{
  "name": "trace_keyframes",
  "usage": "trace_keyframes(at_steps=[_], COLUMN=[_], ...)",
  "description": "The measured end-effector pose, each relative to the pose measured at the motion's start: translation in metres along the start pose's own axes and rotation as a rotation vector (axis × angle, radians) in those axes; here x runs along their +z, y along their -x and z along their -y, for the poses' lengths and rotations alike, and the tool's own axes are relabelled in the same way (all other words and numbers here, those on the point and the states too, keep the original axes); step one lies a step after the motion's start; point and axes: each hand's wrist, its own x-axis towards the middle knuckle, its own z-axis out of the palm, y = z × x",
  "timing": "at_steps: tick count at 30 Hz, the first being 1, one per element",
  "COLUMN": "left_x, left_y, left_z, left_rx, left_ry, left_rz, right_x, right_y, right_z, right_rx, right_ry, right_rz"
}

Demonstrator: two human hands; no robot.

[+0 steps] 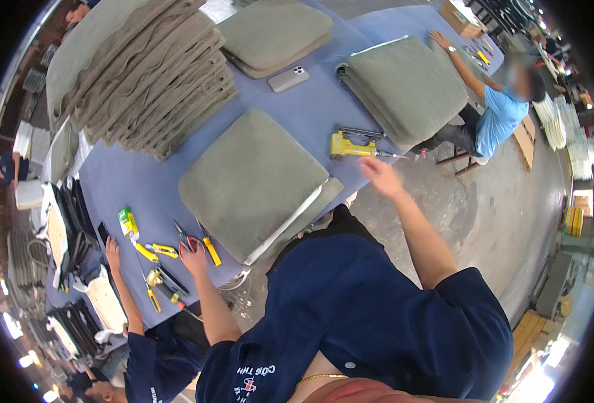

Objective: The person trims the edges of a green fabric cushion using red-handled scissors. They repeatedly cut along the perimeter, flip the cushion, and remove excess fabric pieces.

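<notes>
My left hand (193, 259) is closed round the handles of red-handled pliers (187, 238) on the table's near left part. A screwdriver with a yellow-orange handle (212, 251) lies beside it. Away to the right, my right hand (381, 177) is in the air with its fingers apart, holding nothing. Just beyond it lies a yellow staple gun (352, 145), its hose end pointing right. Between my hands rests a square grey-green upholstered cushion (253, 181), with a white strip along its near right edge.
A tall stack of grey-green covers (156, 80) stands far left. A phone (288, 79) and more cushions (404, 87) lie beyond. Cutters, a yellow nailer (163, 281) and a co-worker's hand (112, 254) are at left. Another person in light blue (502, 117) sits at right.
</notes>
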Motion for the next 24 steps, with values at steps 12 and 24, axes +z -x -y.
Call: trace_keyframes(at_steps=[12,24], left_x=[0.016,0.004], left_y=[0.045,0.026], left_z=[-0.007,-0.038], left_rx=[-0.036,-0.36], left_ry=[-0.219,-0.178], left_rz=[0.183,0.562], right_x=[0.024,0.19], right_y=[0.334,0.493], right_z=[-0.206,-0.186], right_rx=[1.205,1.508], right_ry=[-0.403,-0.98], right_rz=[-0.032,-0.189])
